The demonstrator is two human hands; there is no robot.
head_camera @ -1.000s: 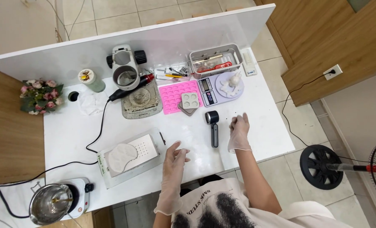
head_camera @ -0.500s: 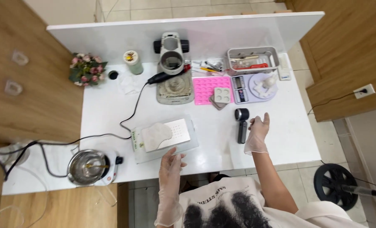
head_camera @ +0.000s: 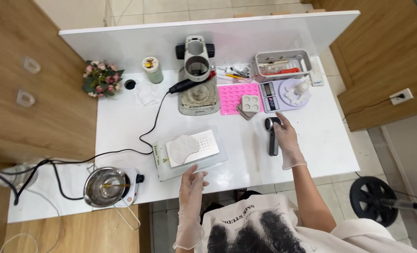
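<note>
A person in thin clear gloves stands at the near edge of a white desk (head_camera: pixel 124 126). The right hand (head_camera: pixel 287 140) rests, fingers loosely together, against the black handheld tool (head_camera: pixel 272 136) lying toward the desk's right side (whether the fingers actually grip it cannot be told). The left hand (head_camera: pixel 192 182) hovers at the near edge, fingers slightly spread, just touching the front of a clear tray (head_camera: pixel 192 152) that carries a white perforated plate and a pale disc. Along the far edge stand a small microscope (head_camera: pixel 197 58), a pink silicone mould (head_camera: pixel 237 97), a digital scale (head_camera: pixel 283 93) and a grey tool box (head_camera: pixel 283 64). A posy of pink flowers (head_camera: pixel 100 77) sits at the far left corner, and a steel pot on a small hotplate (head_camera: pixel 108 186) at the near left corner.
</note>
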